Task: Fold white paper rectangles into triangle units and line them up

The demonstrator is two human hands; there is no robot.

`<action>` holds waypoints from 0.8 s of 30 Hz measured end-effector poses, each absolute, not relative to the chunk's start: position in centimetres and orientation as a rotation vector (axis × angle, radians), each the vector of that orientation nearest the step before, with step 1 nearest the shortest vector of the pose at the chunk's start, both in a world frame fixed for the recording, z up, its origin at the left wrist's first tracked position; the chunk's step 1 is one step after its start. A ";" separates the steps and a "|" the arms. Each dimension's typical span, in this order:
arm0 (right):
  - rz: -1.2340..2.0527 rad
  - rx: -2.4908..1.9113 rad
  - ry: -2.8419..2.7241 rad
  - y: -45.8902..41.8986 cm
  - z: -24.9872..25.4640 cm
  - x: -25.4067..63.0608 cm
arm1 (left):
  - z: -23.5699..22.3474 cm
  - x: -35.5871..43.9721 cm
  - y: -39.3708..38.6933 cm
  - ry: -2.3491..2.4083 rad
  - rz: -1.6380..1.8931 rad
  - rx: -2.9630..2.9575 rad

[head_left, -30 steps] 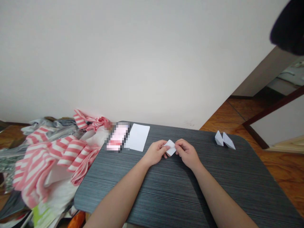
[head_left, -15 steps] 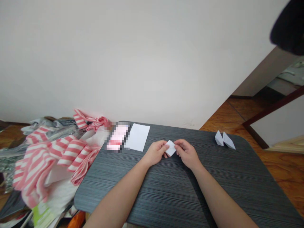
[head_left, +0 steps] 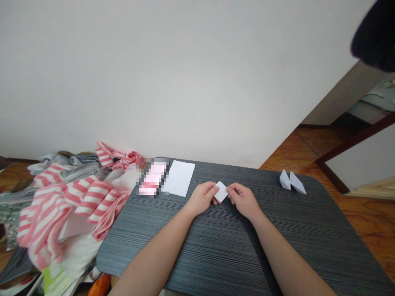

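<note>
A small white piece of folded paper (head_left: 221,192), diamond-shaped from above, is held between my two hands over the dark table (head_left: 216,242). My left hand (head_left: 202,199) grips its left corner, thumb on top and fingers beneath. At the right corner, my right hand (head_left: 243,200) pinches the paper with thumb and forefinger. The undersides of the paper and some fingertips are hidden. To the right on the table stand two pointed folded-paper shapes (head_left: 292,182), side by side.
Left of my hands lie white paper sheets (head_left: 181,177) and a blurred-out phone-like object (head_left: 152,179). Beyond the table's left edge is a heap of red-and-white striped cloth (head_left: 52,218) and bags. A wall (head_left: 197,82) rises behind the table. A dark blurred object (head_left: 375,39) hangs at upper right.
Both hands stay nearly in place on the folded paper. The paper has turned and shifted very slightly, and my right fingers have moved a little along its right corner.
</note>
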State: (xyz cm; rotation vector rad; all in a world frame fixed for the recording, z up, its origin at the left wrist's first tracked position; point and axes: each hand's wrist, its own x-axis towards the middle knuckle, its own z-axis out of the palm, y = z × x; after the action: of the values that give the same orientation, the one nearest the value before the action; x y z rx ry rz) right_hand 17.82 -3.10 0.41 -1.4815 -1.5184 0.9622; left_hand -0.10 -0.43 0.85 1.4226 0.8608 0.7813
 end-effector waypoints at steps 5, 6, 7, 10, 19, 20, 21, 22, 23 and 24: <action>0.972 -1.486 -1.501 -3.0 0.3 17.8 | 0.8 0.0 -0.4 0.871 0.784 1.413; 0.984 -1.483 -1.498 -3.1 0.3 17.8 | 0.8 0.0 -0.4 0.871 0.783 1.412; 0.995 -1.478 -1.498 -3.1 0.3 17.8 | 0.8 -0.1 -0.4 0.871 0.784 1.410; 1.022 -1.450 -1.523 -3.1 0.4 17.9 | 0.7 -0.1 -0.4 0.864 0.787 1.419; 1.062 -1.428 -1.570 -3.2 0.6 17.7 | 0.9 -0.1 -0.5 0.858 0.762 1.470; 1.086 -1.427 -1.558 -3.2 0.5 17.7 | 0.9 -0.1 -0.5 0.861 0.761 1.477; 1.106 -1.425 -1.547 -3.2 0.5 17.8 | 0.9 -0.1 -0.5 0.861 0.761 1.481; 1.120 -1.422 -1.538 -3.2 0.5 17.8 | 0.9 -0.1 -0.5 0.860 0.763 1.482; 1.129 -1.418 -1.531 -3.2 0.5 17.8 | 0.9 -0.1 -0.5 0.857 0.768 1.477; 1.136 -1.414 -1.522 -3.2 0.5 17.8 | 0.8 -0.1 -0.4 0.852 0.774 1.463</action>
State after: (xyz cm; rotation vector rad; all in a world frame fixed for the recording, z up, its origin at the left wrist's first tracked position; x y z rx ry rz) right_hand 17.84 -3.21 0.54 -1.4143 -1.5223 1.1363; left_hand -0.12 -0.45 0.82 1.4632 0.8521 0.7739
